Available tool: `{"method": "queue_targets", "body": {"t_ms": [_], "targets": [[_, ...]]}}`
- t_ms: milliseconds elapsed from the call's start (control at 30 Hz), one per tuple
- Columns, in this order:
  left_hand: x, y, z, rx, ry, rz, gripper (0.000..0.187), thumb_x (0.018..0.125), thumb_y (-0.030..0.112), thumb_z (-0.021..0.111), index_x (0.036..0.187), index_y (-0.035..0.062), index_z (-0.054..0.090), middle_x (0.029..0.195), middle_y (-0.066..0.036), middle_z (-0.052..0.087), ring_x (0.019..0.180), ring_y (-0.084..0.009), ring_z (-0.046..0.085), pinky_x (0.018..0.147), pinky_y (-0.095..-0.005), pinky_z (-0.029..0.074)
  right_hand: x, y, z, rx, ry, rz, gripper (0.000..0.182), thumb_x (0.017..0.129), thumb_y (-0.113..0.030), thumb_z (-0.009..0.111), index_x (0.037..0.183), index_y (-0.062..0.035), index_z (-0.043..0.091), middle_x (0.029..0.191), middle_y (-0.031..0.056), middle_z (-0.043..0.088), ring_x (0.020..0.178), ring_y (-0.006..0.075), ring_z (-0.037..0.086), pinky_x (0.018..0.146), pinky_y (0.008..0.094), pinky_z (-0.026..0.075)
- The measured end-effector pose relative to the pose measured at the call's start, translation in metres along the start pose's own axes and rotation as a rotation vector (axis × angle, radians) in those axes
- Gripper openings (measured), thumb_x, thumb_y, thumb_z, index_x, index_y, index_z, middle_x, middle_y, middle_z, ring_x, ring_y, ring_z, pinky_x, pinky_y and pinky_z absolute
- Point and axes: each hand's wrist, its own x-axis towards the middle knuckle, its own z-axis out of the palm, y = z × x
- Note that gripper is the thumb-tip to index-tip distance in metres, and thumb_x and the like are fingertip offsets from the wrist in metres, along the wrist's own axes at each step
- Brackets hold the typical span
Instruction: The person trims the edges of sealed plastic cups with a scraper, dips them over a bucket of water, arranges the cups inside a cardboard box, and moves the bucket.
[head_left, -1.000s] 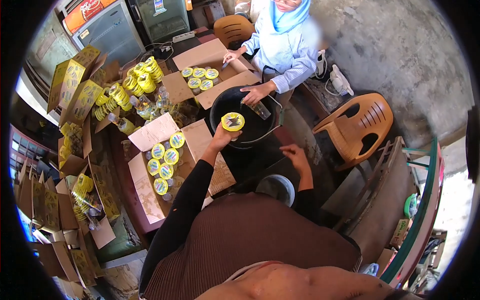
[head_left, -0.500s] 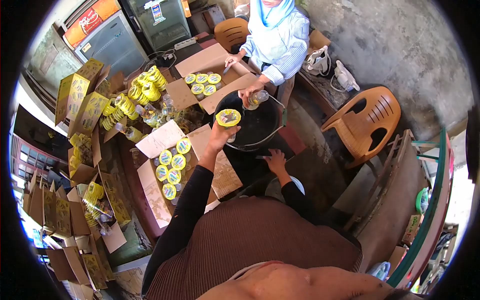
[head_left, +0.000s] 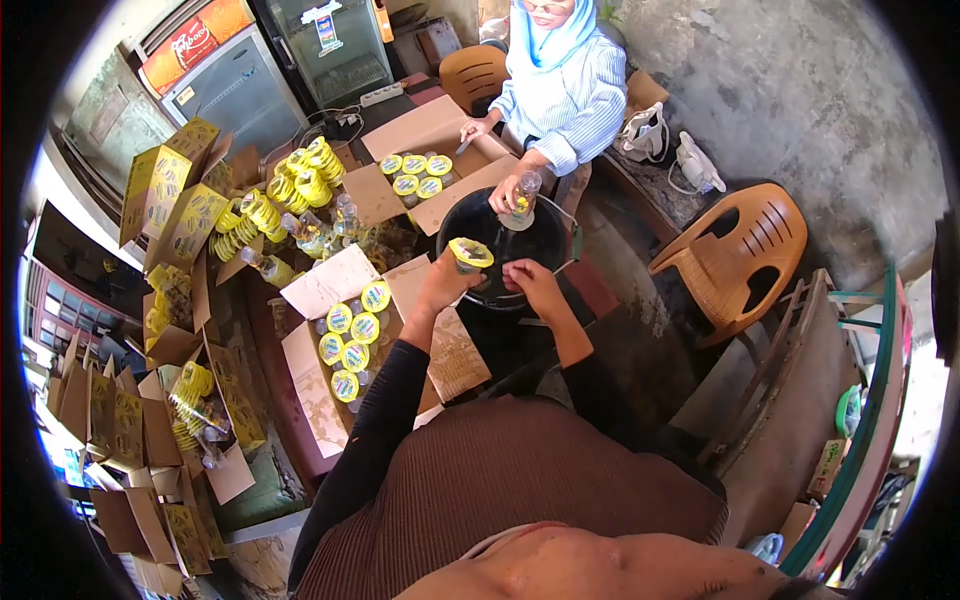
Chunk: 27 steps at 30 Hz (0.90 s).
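A plastic cup with a yellow printed lid [head_left: 470,253] is held in my left hand [head_left: 446,284], tilted over the near rim of a black bucket [head_left: 545,215]. Close to its right, my right hand [head_left: 536,287] has its fingers pinched together above the bucket; what is between them is too small to make out. Left of my forearm, an open carton [head_left: 312,372] holds several yellow-lidded cups [head_left: 355,355]. Across the bucket, a co-worker's hand [head_left: 512,196] holds a clear cup [head_left: 523,205].
The co-worker [head_left: 570,90] stands behind a second open carton [head_left: 415,127] with lidded cups. Stacks of yellow cups [head_left: 310,180] lie on the left of the table among cardboard boxes [head_left: 165,195]. A brown plastic chair [head_left: 740,250] is at the right.
My right hand has risen from below the bucket to beside the cup, and its fingers have closed. The cup in my left hand has tilted. The co-worker's cup has turned more upright.
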Motion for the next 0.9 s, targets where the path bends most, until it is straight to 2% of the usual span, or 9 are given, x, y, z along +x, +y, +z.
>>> {"method": "queue_targets", "body": {"t_ms": [100, 167, 300, 400, 500, 533, 600, 667, 900], "targets": [[0.0, -0.003, 0.004, -0.012, -0.045, -0.02, 0.055, 0.064, 0.014, 0.078, 0.111, 0.0018, 0.054, 0.101, -0.012, 0.065, 0.095, -0.0234, 0.063, 0.084, -0.0335, 0.048, 0.025, 0.011, 0.011, 0.12, 0.06, 0.034, 0.019, 0.094, -0.01, 0.051, 0.106, 0.0028, 0.058, 0.097, 0.0081, 0.062, 0.087, 0.0155, 0.061, 0.078, 0.0284, 0.052], [0.002, -0.013, 0.008, 0.031, -0.081, -0.006, 0.059, 0.061, 0.018, 0.079, 0.113, 0.0035, 0.054, 0.102, -0.016, 0.065, 0.097, -0.0292, 0.063, 0.084, -0.0355, 0.049, 0.038, 0.021, 0.016, 0.218, 0.042, 0.206, 0.021, 0.095, -0.01, 0.049, 0.111, 0.0019, 0.055, 0.104, 0.0071, 0.059, 0.094, 0.0156, 0.06, 0.085, 0.0294, 0.051], [0.004, -0.018, 0.011, 0.196, -0.114, -0.077, 0.064, 0.057, 0.028, 0.081, 0.11, 0.0015, 0.055, 0.099, -0.019, 0.066, 0.095, -0.0342, 0.063, 0.082, -0.0383, 0.049, 0.042, 0.014, 0.02, 0.108, 0.063, 0.207, 0.021, 0.094, -0.009, 0.049, 0.111, 0.0007, 0.056, 0.104, 0.0061, 0.058, 0.096, 0.0156, 0.059, 0.085, 0.03, 0.051], [0.004, -0.015, 0.012, 0.197, -0.171, -0.183, 0.067, 0.056, 0.033, 0.082, 0.109, -0.0002, 0.055, 0.098, -0.021, 0.066, 0.094, -0.0342, 0.064, 0.081, -0.0387, 0.05, 0.046, 0.018, 0.019, 0.118, 0.09, 0.214, 0.019, 0.093, -0.006, 0.051, 0.107, 0.0022, 0.059, 0.102, 0.0084, 0.061, 0.091, 0.0169, 0.061, 0.079, 0.0295, 0.053], [0.004, -0.01, 0.011, 0.259, -0.193, -0.201, 0.061, 0.063, 0.032, 0.079, 0.11, 0.0001, 0.055, 0.097, -0.017, 0.066, 0.089, -0.0267, 0.065, 0.077, -0.034, 0.05, 0.045, 0.017, 0.019, 0.008, 0.054, 0.226, 0.019, 0.094, -0.011, 0.049, 0.108, -0.0008, 0.058, 0.103, 0.0056, 0.059, 0.093, 0.0146, 0.059, 0.081, 0.029, 0.051], [0.006, -0.012, 0.012, 0.259, -0.193, -0.2, 0.061, 0.063, 0.032, 0.079, 0.11, 0.0001, 0.055, 0.097, -0.017, 0.066, 0.089, -0.0267, 0.065, 0.077, -0.034, 0.05, 0.043, 0.015, 0.02, 0.044, 0.049, 0.228, 0.02, 0.094, -0.011, 0.049, 0.108, -0.0005, 0.059, 0.102, 0.0054, 0.059, 0.092, 0.0144, 0.059, 0.079, 0.0286, 0.051], [0.008, -0.015, 0.013, 0.233, -0.163, -0.189, 0.073, 0.058, 0.047, 0.08, 0.106, -0.0028, 0.055, 0.097, -0.023, 0.065, 0.092, -0.0355, 0.064, 0.078, -0.0381, 0.051, 0.043, 0.016, 0.019, 0.081, 0.047, 0.231, 0.02, 0.094, -0.012, 0.049, 0.108, -0.0003, 0.059, 0.101, 0.0052, 0.06, 0.091, 0.0143, 0.059, 0.078, 0.0282, 0.051], [0.01, -0.017, 0.015, 0.224, -0.16, -0.196, 0.074, 0.059, 0.048, 0.08, 0.105, -0.0031, 0.055, 0.095, -0.023, 0.065, 0.091, -0.0353, 0.065, 0.077, -0.0375, 0.051, 0.047, 0.022, 0.015, 0.142, -0.001, 0.231, 0.024, 0.095, -0.018, 0.05, 0.109, -0.0015, 0.061, 0.098, 0.0046, 0.062, 0.088, 0.0135, 0.059, 0.072, 0.0276, 0.05], [0.017, -0.02, 0.018, 0.139, -0.222, -0.291, 0.066, 0.065, 0.047, 0.077, 0.102, -0.0034, 0.057, 0.088, -0.019, 0.067, 0.078, -0.0302, 0.067, 0.069, -0.0355, 0.051, 0.032, -0.001, 0.023, 0.072, 0.003, 0.162, 0.037, 0.096, -0.035, 0.049, 0.109, -0.004, 0.063, 0.096, 0.0013, 0.063, 0.081, 0.0092, 0.057, 0.068, 0.0232, 0.044]]}}
